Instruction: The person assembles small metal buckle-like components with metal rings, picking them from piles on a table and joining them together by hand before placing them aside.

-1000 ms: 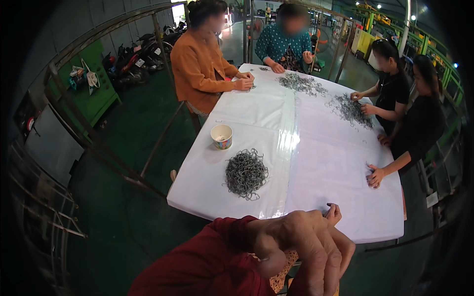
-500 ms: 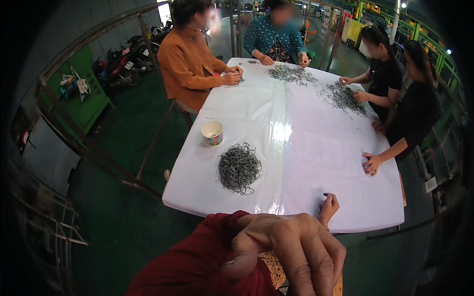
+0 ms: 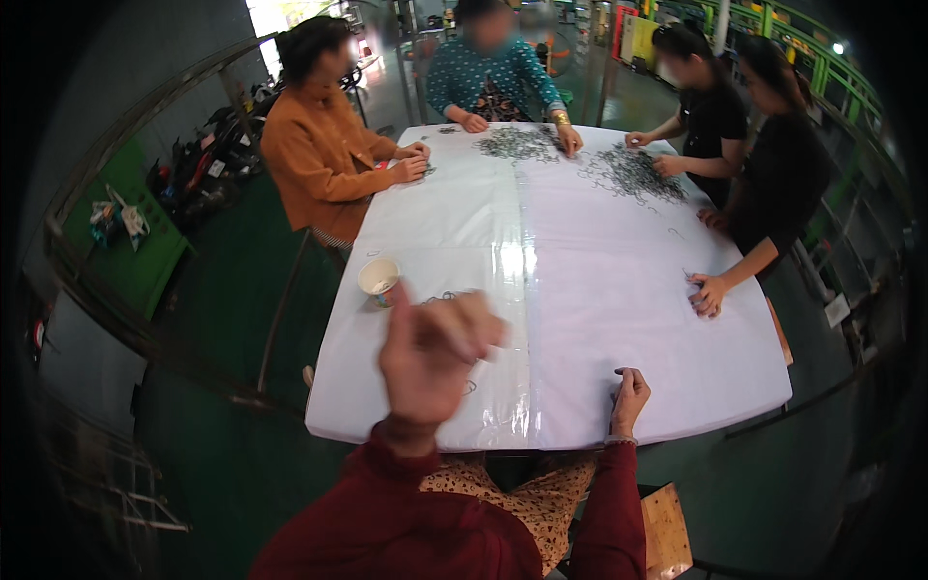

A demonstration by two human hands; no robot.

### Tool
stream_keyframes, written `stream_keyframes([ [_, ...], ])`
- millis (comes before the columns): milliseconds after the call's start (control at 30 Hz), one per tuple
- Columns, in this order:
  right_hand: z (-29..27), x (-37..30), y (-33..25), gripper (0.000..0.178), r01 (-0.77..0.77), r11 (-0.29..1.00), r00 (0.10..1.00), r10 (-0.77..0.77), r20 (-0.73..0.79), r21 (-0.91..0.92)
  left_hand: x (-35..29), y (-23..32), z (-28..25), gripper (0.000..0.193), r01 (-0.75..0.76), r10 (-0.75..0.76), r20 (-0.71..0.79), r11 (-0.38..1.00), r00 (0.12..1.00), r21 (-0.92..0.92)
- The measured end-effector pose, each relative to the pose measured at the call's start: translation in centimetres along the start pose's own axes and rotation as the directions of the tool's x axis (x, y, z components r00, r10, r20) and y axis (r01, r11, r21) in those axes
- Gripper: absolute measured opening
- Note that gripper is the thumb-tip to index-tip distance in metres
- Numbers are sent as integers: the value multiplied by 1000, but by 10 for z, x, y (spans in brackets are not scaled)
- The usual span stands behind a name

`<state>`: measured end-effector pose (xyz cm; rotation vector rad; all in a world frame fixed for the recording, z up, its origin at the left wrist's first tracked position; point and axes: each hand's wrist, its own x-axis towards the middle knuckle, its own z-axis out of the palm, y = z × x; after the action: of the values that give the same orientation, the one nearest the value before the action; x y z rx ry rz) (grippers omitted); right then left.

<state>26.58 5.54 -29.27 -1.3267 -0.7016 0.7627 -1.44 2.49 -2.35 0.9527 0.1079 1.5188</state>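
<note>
My left hand (image 3: 435, 348), in a dark red sleeve, is raised over the near left part of the white-covered table (image 3: 619, 290). Motion smears its fingers. It hides most of a pile of small dark wire hooks; a few hooks (image 3: 447, 297) show past it. Just beyond the thumb stands a pale paper cup (image 3: 375, 298) with a coloured pattern, next to a lone hook (image 3: 373, 253). My right hand (image 3: 630, 394), with a bracelet at the wrist, rests on the near edge with curled fingers. Whatever it may hold is too small to make out.
Co-workers stand around the table: one in orange (image 3: 314, 145), one in teal (image 3: 493, 72), two in black on the right. Their hands are at further heaps of dark hooks (image 3: 517, 143), (image 3: 628, 174). A wooden stool (image 3: 667, 532) is beside my right arm; metal frame bars (image 3: 275, 329) run along the left.
My left hand has moved from close below the table's near edge up and forward over the pile. The view has shifted, showing more of my right arm. The teal-sleeved co-worker's hand has lowered to the heap.
</note>
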Motion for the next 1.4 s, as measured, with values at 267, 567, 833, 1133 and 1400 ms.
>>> stream_keyframes([
  [267,-5,0,-5,32,-13,1000,1000,13,9,28,-3,56,-135,48,47,492,-336,509,803,859],
  [567,-2,-2,-8,54,32,999,999,-31,25,-13,-39,40,-391,39,462,600,-752,604,272,649],
  [833,-2,2,-5,54,32,999,999,-32,4,-42,-19,1,-447,40,815,800,-553,150,233,559],
  [1133,-4,2,-7,57,40,997,998,-43,-39,-73,-43,-22,-445,31,626,739,-321,-171,592,761],
  [1400,-4,3,-3,56,37,996,998,-42,-53,-76,-42,-20,-439,30,625,727,-337,-161,598,763],
])
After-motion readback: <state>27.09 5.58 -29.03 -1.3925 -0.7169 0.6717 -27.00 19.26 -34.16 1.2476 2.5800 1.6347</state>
